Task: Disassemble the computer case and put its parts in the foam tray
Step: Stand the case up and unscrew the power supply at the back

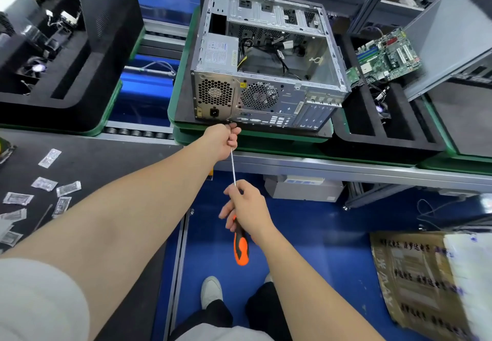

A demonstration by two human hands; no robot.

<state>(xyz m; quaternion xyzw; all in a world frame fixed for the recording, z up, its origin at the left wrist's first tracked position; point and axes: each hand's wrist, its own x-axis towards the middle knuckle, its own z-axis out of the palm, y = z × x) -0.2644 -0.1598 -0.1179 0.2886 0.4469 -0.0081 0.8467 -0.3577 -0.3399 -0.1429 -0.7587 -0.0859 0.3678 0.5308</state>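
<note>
One computer case (266,74), a stiff open box of thin perforated steel, lies on a black pad (183,93) at twelve o'clock; likely heavy and sharp-edged, it is best held by its folded rails. The left grip (223,138) pinches the screwdriver (233,166) by its slim shaft at the case's six o'clock edge, and the right grip (246,210) wraps its orange handle. The soft black foam tray (354,141) sits at three o'clock.

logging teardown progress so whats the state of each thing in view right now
computer case, on its side, side panel off
power supply, still mounted inside
rear fan, still in place
motherboard, removed, lying tilted in the foam tray
screwdriver, held by both hands, tip at the case's lower rear edge
left hand, pinching the shaft near the tip
right hand, gripping the handle top
</note>
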